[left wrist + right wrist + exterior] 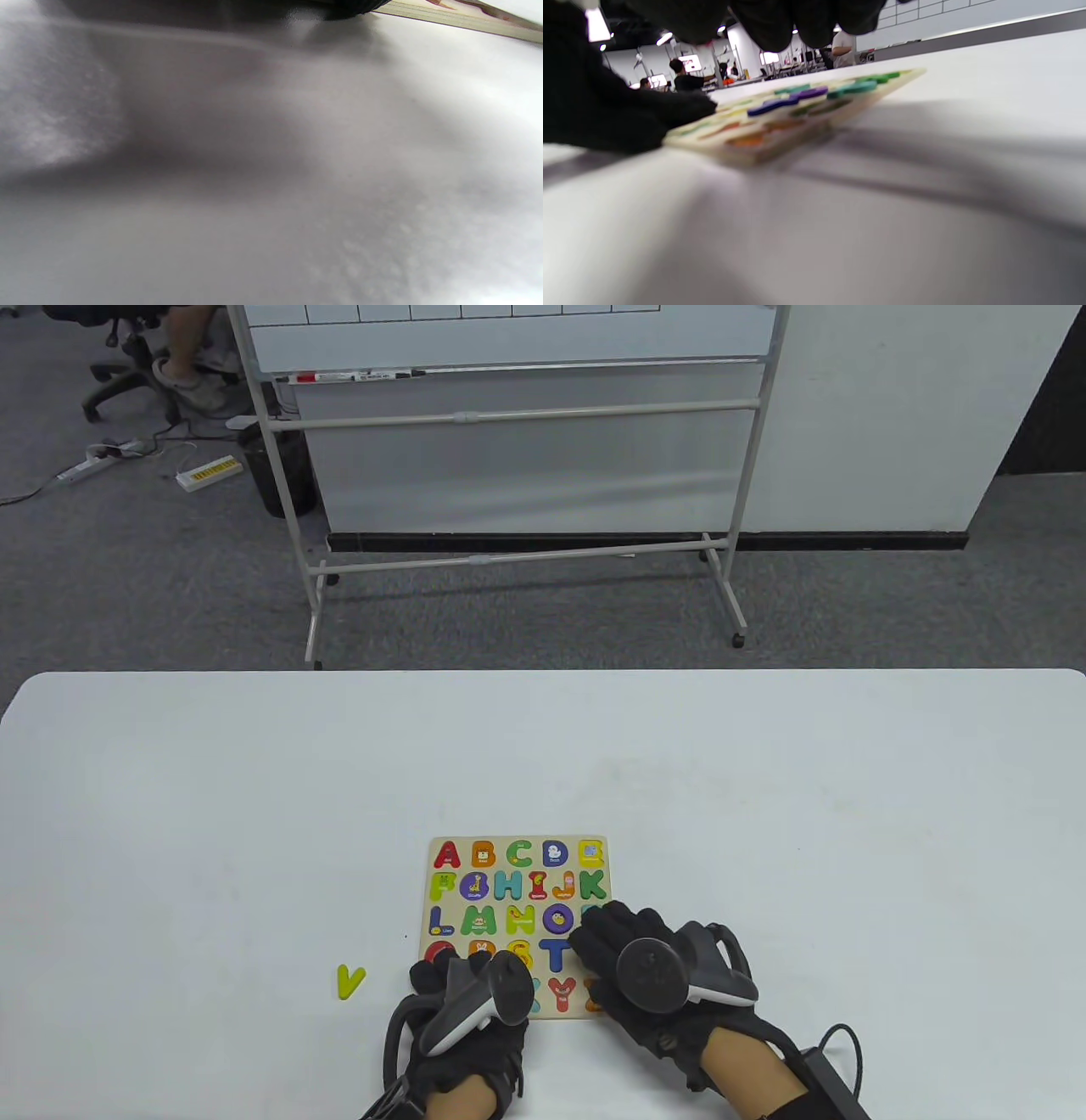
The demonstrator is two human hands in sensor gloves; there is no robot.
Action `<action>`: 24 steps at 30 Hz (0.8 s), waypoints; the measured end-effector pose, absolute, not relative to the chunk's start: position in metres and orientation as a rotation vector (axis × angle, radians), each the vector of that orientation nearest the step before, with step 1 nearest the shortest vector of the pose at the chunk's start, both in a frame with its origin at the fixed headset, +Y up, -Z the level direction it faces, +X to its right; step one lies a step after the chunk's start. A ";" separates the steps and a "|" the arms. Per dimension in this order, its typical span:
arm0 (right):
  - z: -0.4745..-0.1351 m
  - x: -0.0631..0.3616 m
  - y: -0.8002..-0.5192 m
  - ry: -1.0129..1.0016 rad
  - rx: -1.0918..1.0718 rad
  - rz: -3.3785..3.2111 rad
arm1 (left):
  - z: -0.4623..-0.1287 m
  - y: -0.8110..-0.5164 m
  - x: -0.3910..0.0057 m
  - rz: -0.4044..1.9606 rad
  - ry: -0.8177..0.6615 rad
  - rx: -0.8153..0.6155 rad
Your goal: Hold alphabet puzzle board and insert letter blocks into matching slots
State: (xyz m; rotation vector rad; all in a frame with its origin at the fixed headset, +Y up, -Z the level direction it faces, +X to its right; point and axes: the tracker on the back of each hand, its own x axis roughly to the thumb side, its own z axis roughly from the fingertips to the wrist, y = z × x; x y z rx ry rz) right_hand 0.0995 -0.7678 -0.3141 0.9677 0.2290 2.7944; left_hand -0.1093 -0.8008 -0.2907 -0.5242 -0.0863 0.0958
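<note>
The wooden alphabet puzzle board [517, 841] lies flat near the table's front edge, with coloured letters in most slots. My left hand [462, 984] rests on its lower left corner and holds it down; the fingers are hidden under the tracker. My right hand [607, 933] lies over the board's lower right part, covering the slots there. In the right wrist view the fingers [772, 21] hang above the board [797, 110] and the thumb [628, 114] touches its near edge. A loose yellow V [349, 982] lies on the table left of the board.
The white table [254, 814] stretches wide on both sides. A black adapter and cable [836, 1069] lie by my right wrist. A whiteboard on a wheeled stand [517, 415] stands on the floor beyond the table. The left wrist view shows only blurred tabletop and the board's edge [458, 19].
</note>
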 end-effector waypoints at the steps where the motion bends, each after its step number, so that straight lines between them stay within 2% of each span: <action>1: -0.311 0.099 -0.771 0.246 0.983 2.793 | -0.291 -0.801 -0.109 0.095 -0.086 -0.524; 13: -0.297 0.096 -0.790 0.431 1.073 2.831 | -0.290 -0.802 -0.107 0.064 -0.088 -0.527; 21: -0.295 0.095 -0.809 0.715 1.102 2.886 | -0.291 -0.798 -0.112 0.126 -0.096 -0.556; 24: -0.291 0.092 -0.818 0.807 1.118 2.967 | -0.292 -0.796 -0.112 0.073 -0.097 -0.543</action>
